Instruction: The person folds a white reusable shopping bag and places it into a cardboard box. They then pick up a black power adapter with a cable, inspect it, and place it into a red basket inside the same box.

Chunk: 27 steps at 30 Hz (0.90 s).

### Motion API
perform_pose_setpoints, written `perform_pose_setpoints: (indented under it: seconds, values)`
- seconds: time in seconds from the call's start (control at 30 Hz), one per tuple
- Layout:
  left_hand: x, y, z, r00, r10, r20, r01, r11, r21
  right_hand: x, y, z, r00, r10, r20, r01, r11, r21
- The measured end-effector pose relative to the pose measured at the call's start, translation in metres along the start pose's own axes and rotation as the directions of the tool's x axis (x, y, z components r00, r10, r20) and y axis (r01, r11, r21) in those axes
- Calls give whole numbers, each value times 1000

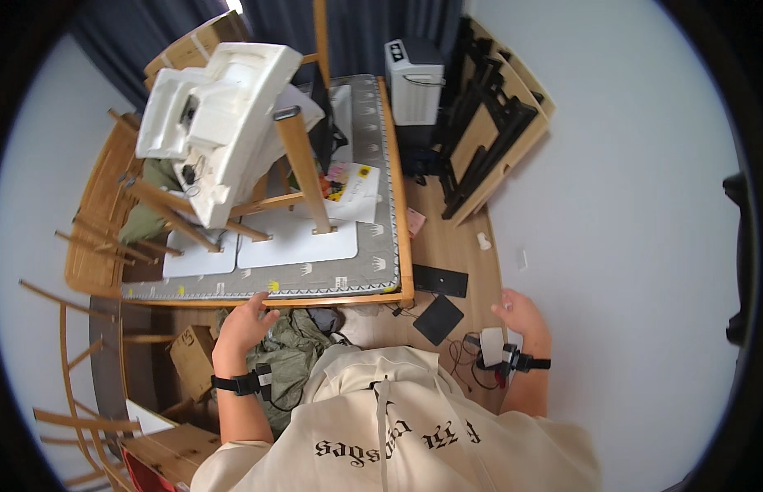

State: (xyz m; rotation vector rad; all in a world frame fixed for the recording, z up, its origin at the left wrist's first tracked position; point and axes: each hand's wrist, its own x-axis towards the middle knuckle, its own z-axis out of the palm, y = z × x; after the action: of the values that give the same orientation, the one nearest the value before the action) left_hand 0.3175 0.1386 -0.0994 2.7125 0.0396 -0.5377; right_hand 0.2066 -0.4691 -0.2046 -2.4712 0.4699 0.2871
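Note:
My left hand (247, 326) is raised in front of the wooden bed frame's foot edge (332, 300), fingers apart and holding nothing. On the right, my right hand (520, 313) hovers near the wall, also with fingers apart and nothing held. Both wrists wear black straps with small devices. The bed carries a grey mattress (307, 273) with a crown pattern. On it lie white tabletops (295, 246) with wooden legs pointing up, and a large white polystyrene foam packing piece (234, 117) leans among those legs. A printed paper sheet (362, 190) lies beside them.
A black keyboard-like panel (440, 280), a black flat square (439, 320) and cables (458, 360) lie on the floor. Wooden boards with black frames (498, 129) lean against the right wall. A white appliance (415, 89), cardboard boxes (194, 363), green fabric (289, 350) and wooden chairs (64, 344) stand around.

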Motion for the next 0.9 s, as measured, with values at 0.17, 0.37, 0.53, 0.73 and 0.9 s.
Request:
perform_pose_setpoints:
  seconds: [0.17, 0.37, 0.53, 0.73, 0.9]
  values:
    - [-29, -14, -11, 993, -106, -44, 107, 994, 7, 10, 5, 7, 997, -74, 30, 74, 997, 8]
    - [-18, -30, -19, 988, -98, -116, 97, 995, -9, 24, -18, 15, 991, -135, -16, 135, 990, 31]
    - [18, -52, -24, 972, -102, -210, 109, 994, 21, 42, -59, 21, 979, -206, -9, 205, 972, 112]
    - [75, -94, -44, 925, -71, -374, 38, 995, -96, 63, -144, 14, 990, -134, -35, 134, 991, -7]
    - [111, -137, -62, 905, -47, -424, -7, 992, -124, 73, -221, 13, 982, -142, -122, 139, 990, -35]
